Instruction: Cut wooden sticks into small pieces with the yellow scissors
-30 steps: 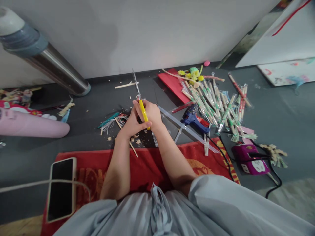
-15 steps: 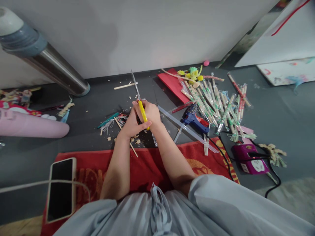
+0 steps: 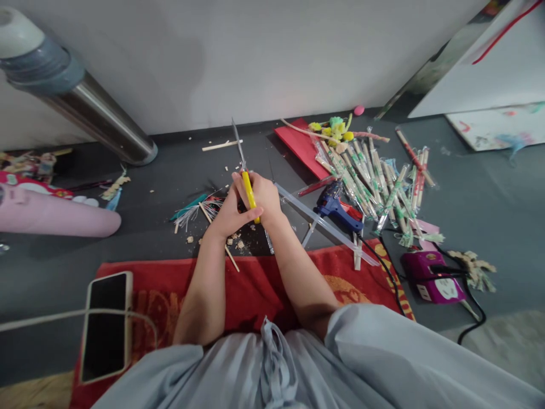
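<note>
A yellow-handled cutter [image 3: 250,196], too narrow from this angle to be told as scissors or a knife, is held over the middle of the bench [image 3: 481,193]. Its long axis is pointed away from the body toward the wall [image 3: 272,62], with the tip leaned a little to the left. The handle is set where the two hands meet, so neither hand is clearly nearer. The right hand [image 3: 264,196] is closed on the handle from the right. By the left hand [image 3: 230,213] the other side is covered, its thumb laid across the low end of the handle; what is pinched by its fingers, if anything, cannot be told. Most fingertips are hidden.

Beyond the hands, a pale stick [image 3: 219,146] is crossed by the blade in this view; whether it is touched cannot be told. Its length is laid roughly along the wall, across the line of the blade. Crumbs [image 3: 239,245] are scattered by the left wrist. Farther right, a blue glue gun [image 3: 338,213] is laid near a heap of wrapped sticks [image 3: 357,176]. Toward the body, a red towel [image 3: 264,289] is spread, with a phone [image 3: 106,324] placed at its left.
</note>
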Motion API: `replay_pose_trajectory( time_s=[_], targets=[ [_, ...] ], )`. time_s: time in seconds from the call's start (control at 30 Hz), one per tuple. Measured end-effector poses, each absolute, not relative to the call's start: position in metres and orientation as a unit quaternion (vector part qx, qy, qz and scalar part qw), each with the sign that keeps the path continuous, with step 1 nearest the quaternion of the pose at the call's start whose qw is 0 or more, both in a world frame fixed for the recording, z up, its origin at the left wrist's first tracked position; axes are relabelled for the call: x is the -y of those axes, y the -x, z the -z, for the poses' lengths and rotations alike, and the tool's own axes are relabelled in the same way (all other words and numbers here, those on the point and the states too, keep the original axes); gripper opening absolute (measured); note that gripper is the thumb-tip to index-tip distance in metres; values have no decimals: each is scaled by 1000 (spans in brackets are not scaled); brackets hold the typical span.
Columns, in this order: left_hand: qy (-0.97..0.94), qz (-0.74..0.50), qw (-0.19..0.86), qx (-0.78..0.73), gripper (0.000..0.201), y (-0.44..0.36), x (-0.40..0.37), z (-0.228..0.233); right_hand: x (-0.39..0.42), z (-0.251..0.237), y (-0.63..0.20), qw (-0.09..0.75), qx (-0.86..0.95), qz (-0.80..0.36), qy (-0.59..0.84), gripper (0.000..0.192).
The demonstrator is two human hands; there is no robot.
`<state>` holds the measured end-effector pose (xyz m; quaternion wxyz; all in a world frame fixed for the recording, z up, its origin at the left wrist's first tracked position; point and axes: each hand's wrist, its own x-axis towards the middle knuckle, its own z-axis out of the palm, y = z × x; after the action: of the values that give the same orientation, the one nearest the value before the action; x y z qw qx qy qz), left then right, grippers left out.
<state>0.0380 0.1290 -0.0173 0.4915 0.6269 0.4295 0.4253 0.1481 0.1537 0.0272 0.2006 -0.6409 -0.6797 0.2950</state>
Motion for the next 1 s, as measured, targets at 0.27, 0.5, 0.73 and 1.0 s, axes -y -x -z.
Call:
replay_pose_trajectory(
  time_s=[0.27, 0.5, 0.73, 1.0],
  targets=[
    [-548, -533, 402, -504, 73, -38, -137, 20, -152, -29, -152, 215, 695, -259, 635, 49],
    [-475, -623, 163, -599, 59, -21, -139, 17, -152, -28, -160, 295, 733, -220, 572, 52],
    [-547, -576, 3, -607, 28, -19, -131, 5, -153, -23, -167, 281, 768, -223, 531, 51],
    [-560, -555, -10, -615, 19, -21, -131, 5, -154, -23, -174, 239, 794, -239, 505, 53]
  ],
)
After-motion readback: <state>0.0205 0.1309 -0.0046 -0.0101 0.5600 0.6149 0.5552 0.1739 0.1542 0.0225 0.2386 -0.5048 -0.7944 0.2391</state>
